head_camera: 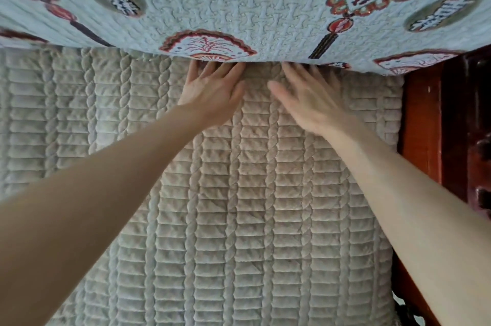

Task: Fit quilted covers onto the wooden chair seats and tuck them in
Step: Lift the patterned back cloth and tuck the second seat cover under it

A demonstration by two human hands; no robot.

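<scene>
Beige quilted cover [239,206] was found spread over the seat; judged soft, light, best pushed at its rear edge. Left hand [212,97] and right hand [310,102] were laid flat there, grip spread, fingers [212,70] tucked under patterned back cover [265,7].

Left hand [212,94]: fingertips hidden under the hem of the patterned cover [239,7]. Right hand [305,102]: blurred, fingertips likewise covered. Patterned cover: cut off top and both sides. Wooden chair frame [425,126]: cut off at right edge.
</scene>
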